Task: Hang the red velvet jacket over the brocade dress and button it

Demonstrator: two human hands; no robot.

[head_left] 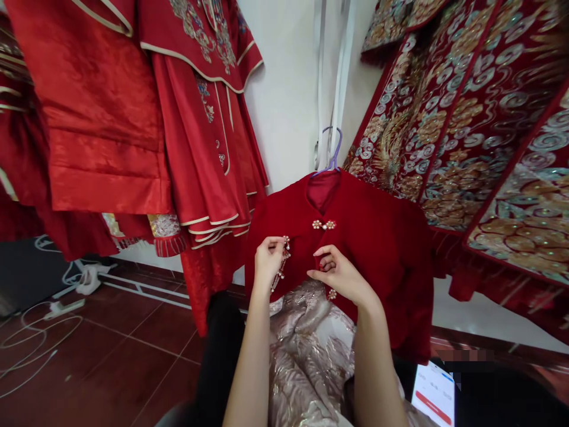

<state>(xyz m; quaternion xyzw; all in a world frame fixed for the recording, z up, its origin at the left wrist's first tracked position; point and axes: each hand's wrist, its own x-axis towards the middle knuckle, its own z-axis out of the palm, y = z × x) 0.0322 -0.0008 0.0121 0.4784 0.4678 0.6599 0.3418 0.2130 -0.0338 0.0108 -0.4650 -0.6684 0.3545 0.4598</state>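
Note:
A dark red velvet jacket [377,237] hangs in front of me on a purple hanger [334,157]. My left hand [269,261] pinches the top of a beaded ornament [284,258] with dangling strands, against the jacket's left front. Over the jacket's other front edge, my right hand [340,273] is curled. Its thumb and index tips point left, and whatever lies in the fingers is too small or hidden to name. A flower-shaped beaded clasp [324,225] joins the fronts below the collar. Another beaded flower [332,294] shows below my right hand.
Shiny pale brocade cloth [306,356] lies on my lap under my forearms. A lit phone [433,394] is at lower right. Red garments [200,118] hang at left, embroidered ones [462,130] at right. White cables [40,332] and a rack base [146,293] are on the tiled floor.

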